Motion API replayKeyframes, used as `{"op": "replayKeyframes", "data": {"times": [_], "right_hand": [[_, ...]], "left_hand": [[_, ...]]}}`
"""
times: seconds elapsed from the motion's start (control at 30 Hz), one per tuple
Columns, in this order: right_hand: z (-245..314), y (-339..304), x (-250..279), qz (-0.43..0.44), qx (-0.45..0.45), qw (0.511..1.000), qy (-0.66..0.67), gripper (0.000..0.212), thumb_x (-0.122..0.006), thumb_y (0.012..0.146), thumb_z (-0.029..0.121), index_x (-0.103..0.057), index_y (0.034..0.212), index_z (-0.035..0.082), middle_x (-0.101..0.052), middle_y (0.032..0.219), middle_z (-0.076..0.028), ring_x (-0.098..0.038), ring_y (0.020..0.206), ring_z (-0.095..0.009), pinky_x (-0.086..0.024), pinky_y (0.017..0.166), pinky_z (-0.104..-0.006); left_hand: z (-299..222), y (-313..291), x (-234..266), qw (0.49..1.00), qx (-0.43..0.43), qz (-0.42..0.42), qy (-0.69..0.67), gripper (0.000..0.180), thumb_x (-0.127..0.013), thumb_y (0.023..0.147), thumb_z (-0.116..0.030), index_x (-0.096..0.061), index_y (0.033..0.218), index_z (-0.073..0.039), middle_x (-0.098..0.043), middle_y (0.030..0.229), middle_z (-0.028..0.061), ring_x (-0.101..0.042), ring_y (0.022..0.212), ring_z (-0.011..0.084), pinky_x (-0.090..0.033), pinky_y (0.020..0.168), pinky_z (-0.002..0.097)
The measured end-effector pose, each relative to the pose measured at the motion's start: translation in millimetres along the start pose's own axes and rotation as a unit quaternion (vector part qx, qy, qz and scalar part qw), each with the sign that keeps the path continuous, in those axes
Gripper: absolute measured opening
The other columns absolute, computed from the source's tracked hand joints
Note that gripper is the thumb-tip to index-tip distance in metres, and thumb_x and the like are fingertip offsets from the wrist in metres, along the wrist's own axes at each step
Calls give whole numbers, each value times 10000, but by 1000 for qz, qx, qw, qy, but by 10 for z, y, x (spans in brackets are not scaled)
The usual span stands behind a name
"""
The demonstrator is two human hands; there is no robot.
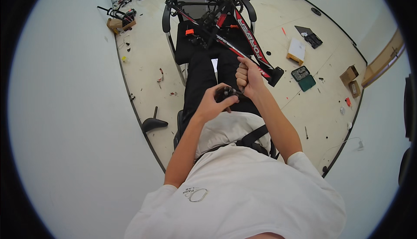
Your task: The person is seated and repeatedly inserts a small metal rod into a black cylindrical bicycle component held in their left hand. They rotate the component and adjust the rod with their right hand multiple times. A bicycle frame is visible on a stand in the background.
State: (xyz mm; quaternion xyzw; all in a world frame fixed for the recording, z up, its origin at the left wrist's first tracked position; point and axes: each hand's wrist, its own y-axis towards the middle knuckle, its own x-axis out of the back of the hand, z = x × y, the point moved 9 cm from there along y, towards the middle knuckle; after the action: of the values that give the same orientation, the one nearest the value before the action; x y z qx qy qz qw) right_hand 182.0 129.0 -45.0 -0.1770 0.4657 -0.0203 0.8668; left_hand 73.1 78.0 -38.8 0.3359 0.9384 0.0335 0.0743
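Observation:
Over my lap, my left hand (213, 103) is closed round a small dark bicycle part (225, 93). Its exact kind is mostly hidden by my fingers and thumb. Just to the right, my right hand (249, 79) makes a fist around a thin metal tool (239, 92), whose short end shows below the fist and points toward the dark part. Whether tool and part touch I cannot tell. Beyond my hands, a red, black and white bicycle frame (249, 34) lies across a black office chair (183, 52), its near end reaching past my right hand.
On the chair seat are an orange object (189, 32) and an orange-handled tool (233, 26). To the right, the floor holds a green tool case (306, 82), a white and yellow box (296, 50) and a cardboard box (349, 75). A bicycle saddle (154, 124) lies left by the wall.

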Motion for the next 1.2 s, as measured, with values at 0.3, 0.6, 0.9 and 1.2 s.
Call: {"op": "replayKeyframes", "data": {"times": [0.3, 0.6, 0.9, 1.2], "right_hand": [[14, -65, -240, -33, 51, 993, -98, 460, -606, 931, 173, -280, 607, 204, -203, 497, 106, -138, 374, -29, -92, 346, -229], [251, -344, -346, -77, 160, 966, -188, 285, -669, 887, 142, -433, 725, 151, -256, 514, 105, -202, 379, -19, -117, 353, -239], [319, -469, -351, -70, 204, 961, -174, 260, -675, 899, 172, -454, 766, 145, -265, 512, 111, -196, 370, -11, -108, 340, -233], [435, -757, -575, -35, 502, 795, -340, 405, -636, 899, 118, -430, 554, 68, -406, 482, 64, -329, 437, -25, -221, 389, -243]], "left_hand": [[124, -42, 129, 991, -10, -112, 72, 296, -589, 972, -307, -529, 860, -39, -566, 665, 4, -538, 535, 60, -370, 425, 207], [-398, -94, -31, 941, -104, -161, 279, 347, -717, 875, -298, -548, 770, -13, -432, 523, -1, -333, 495, 63, -283, 459, 261], [-537, -89, -101, 929, -124, -162, 308, 402, -729, 854, -337, -530, 722, -13, -468, 503, 67, -404, 433, 151, -335, 443, 292], [-48, -35, 11, 976, 16, -213, 51, 448, -621, 933, -381, -559, 695, -7, -567, 539, 55, -453, 381, 114, -328, 377, 277]]}}
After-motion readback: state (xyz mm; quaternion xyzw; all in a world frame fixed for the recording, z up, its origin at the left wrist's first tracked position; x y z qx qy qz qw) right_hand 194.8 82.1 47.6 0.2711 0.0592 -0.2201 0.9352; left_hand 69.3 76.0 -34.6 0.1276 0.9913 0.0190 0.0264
